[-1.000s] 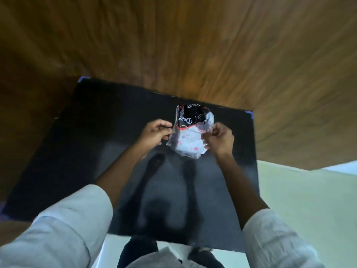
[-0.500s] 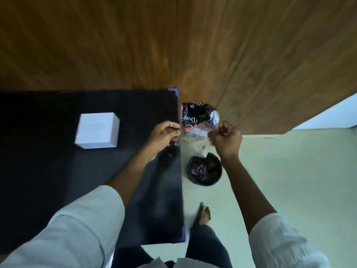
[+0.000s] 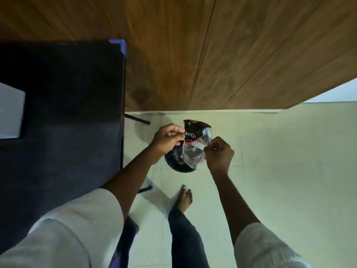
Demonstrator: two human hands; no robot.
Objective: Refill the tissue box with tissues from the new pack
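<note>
Both hands hold a crumpled plastic tissue pack wrapper (image 3: 195, 144), black and red at its top and clear below. It looks flat and limp, with no tissues visible inside. My left hand (image 3: 167, 138) pinches its left edge and my right hand (image 3: 219, 152) pinches its right edge. The wrapper hangs directly above a round black bin (image 3: 178, 164) on the floor. The white tissue box (image 3: 10, 111) stands on the black table (image 3: 67, 117) at the far left, cut off by the frame edge.
The table's right edge and thin black legs (image 3: 138, 119) are just left of the bin. A wood-panelled wall (image 3: 212, 55) rises behind. My bare foot (image 3: 184, 198) stands on the pale tiled floor (image 3: 280, 171) near the bin.
I have turned right, away from the table. The wrapper, still held in both hands, has moved from over the table to over the floor bin; the tissue box has slid to the left edge.
</note>
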